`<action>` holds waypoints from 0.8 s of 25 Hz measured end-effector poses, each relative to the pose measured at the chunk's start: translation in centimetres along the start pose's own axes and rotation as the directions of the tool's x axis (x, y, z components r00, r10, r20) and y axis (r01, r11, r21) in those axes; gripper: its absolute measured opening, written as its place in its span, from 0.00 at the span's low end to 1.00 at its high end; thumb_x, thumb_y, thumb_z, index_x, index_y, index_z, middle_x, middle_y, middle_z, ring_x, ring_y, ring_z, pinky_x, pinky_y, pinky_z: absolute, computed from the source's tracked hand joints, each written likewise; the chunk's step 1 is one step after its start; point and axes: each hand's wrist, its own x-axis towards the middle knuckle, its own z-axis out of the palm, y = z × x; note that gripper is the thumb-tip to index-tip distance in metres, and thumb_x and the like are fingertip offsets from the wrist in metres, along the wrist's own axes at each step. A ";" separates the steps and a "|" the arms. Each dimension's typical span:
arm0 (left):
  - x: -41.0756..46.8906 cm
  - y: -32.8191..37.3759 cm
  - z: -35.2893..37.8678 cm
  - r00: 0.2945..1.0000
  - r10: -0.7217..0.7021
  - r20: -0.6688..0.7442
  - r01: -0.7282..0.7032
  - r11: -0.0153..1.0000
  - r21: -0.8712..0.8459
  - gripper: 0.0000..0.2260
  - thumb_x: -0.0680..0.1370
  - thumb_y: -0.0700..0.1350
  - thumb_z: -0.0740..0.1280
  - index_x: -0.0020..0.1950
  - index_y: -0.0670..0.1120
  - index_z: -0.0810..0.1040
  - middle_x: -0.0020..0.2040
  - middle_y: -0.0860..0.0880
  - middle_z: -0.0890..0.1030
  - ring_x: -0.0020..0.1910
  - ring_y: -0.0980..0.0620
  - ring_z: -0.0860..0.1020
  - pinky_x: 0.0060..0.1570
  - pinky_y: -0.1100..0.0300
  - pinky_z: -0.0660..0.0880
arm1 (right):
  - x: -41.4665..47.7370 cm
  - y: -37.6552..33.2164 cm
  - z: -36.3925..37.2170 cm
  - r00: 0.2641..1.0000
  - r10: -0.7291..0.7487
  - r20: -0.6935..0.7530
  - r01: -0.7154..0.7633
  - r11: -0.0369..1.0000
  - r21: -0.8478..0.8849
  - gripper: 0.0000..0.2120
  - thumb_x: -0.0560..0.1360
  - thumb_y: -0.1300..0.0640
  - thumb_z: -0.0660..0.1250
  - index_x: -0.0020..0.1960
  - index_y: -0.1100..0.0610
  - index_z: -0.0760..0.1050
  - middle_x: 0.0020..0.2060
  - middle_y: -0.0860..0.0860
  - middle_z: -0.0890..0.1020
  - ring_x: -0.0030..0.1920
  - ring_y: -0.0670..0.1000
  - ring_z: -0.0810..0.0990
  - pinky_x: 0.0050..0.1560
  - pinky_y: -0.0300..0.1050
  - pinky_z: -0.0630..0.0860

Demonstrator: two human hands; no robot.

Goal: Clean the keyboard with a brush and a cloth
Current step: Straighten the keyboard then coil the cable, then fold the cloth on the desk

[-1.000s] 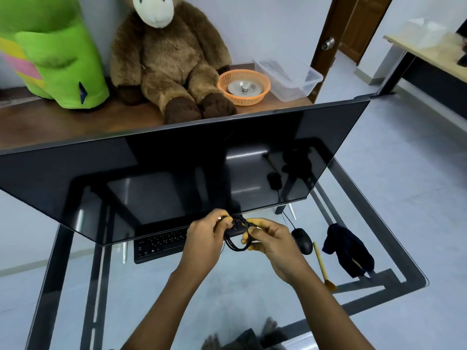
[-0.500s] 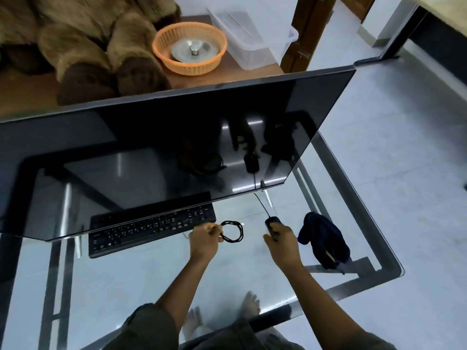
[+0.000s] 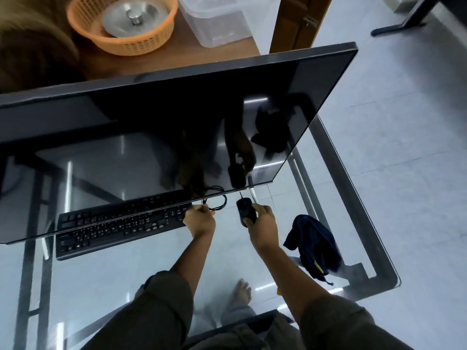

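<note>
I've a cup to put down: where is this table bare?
Bare glass: in front of the keyboard and on the near side of the left hand, which holds the coiled cable, and the right hand, gripping the mouse. Crowded under the monitor and by the cloth.

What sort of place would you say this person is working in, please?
Probably a home computer desk: a glass-topped table with a monitor, keyboard and mouse, a plush toy and orange basket behind.

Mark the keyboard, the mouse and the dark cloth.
keyboard (image 3: 113,234): head view, middle of the visible key rows.
mouse (image 3: 244,209): head view, top shell, left of the holding fingers.
dark cloth (image 3: 313,245): head view, centre of the crumpled heap.
</note>
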 end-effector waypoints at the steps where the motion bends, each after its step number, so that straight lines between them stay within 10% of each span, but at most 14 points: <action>1: 0.0 0.4 0.4 1.000 -0.001 -0.020 0.001 1.000 -0.007 0.09 0.82 0.39 0.63 0.48 0.37 0.81 0.40 0.41 0.86 0.39 0.50 0.83 0.36 0.68 0.74 | 0.8 -0.5 0.1 1.000 -0.008 -0.003 0.008 1.000 0.003 0.21 0.76 0.62 0.69 0.68 0.57 0.73 0.62 0.54 0.74 0.57 0.57 0.78 0.55 0.46 0.76; 11: 0.6 0.1 1.4 0.998 -0.042 -0.039 0.044 0.998 0.038 0.12 0.80 0.44 0.64 0.42 0.37 0.78 0.45 0.39 0.86 0.53 0.42 0.83 0.54 0.56 0.76 | 2.2 -0.8 -0.5 0.997 -0.075 -0.007 0.076 0.987 0.139 0.21 0.77 0.58 0.70 0.69 0.56 0.74 0.61 0.53 0.80 0.51 0.51 0.81 0.53 0.44 0.80; 15: -3.6 -1.4 1.7 1.000 0.007 0.028 -0.013 0.973 0.230 0.25 0.80 0.46 0.68 0.70 0.31 0.68 0.69 0.33 0.74 0.70 0.35 0.72 0.66 0.48 0.71 | -1.8 2.9 -4.0 0.983 -0.105 -0.153 0.123 0.986 0.112 0.19 0.77 0.57 0.71 0.67 0.52 0.75 0.63 0.50 0.77 0.59 0.50 0.76 0.60 0.48 0.77; 20: -9.6 -3.4 4.5 0.845 0.394 0.362 -0.507 0.804 0.310 0.22 0.78 0.39 0.69 0.71 0.44 0.71 0.67 0.43 0.74 0.63 0.43 0.77 0.54 0.59 0.77 | -6.5 9.9 -7.8 0.970 0.074 -0.230 -0.137 0.952 -0.272 0.34 0.68 0.46 0.77 0.70 0.48 0.68 0.65 0.51 0.70 0.67 0.56 0.67 0.67 0.58 0.67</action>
